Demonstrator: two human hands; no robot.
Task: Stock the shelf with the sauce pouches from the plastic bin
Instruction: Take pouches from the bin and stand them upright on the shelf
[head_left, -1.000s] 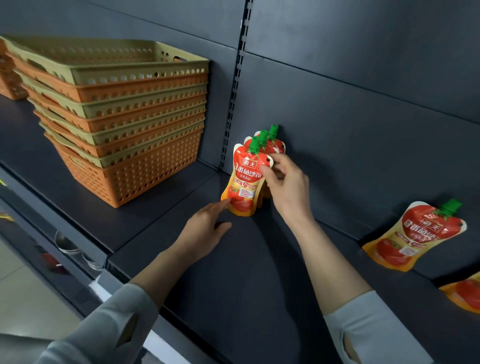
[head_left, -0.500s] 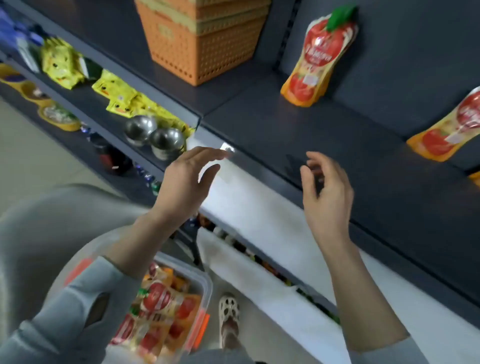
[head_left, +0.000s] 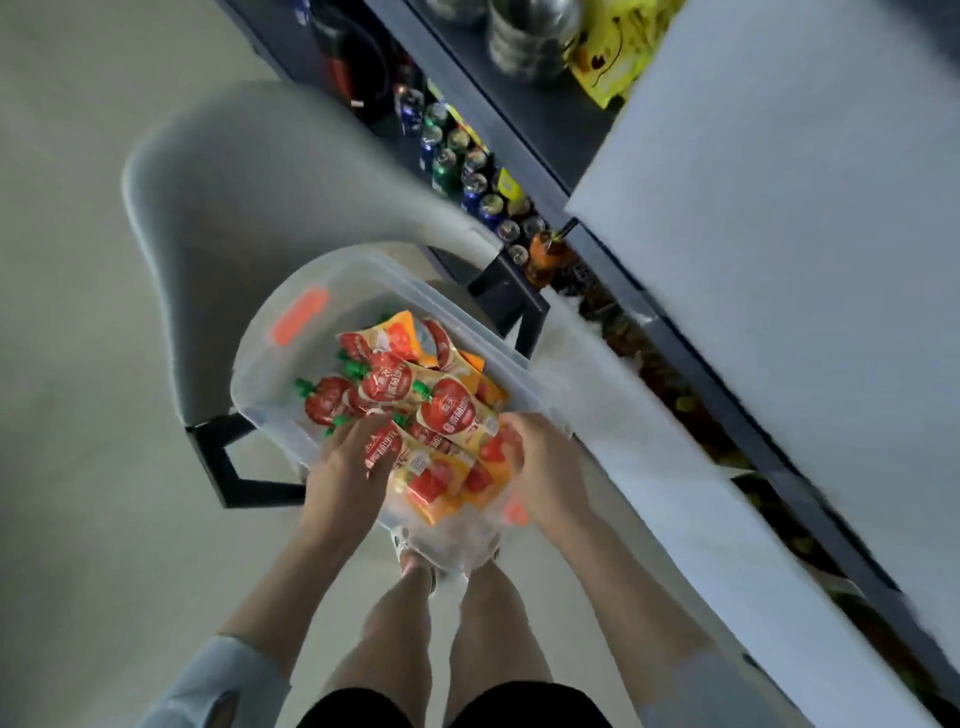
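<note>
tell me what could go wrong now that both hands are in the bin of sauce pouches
1. The sauce pouches lie in a loose, overlapping heap. With the left hand and right hand reaching in from both sides, one pouch could slip out and drop on the floor.
2. The plastic bin seems to overhang the chair toward the person, so pressing on its near end might tip it.
</note>
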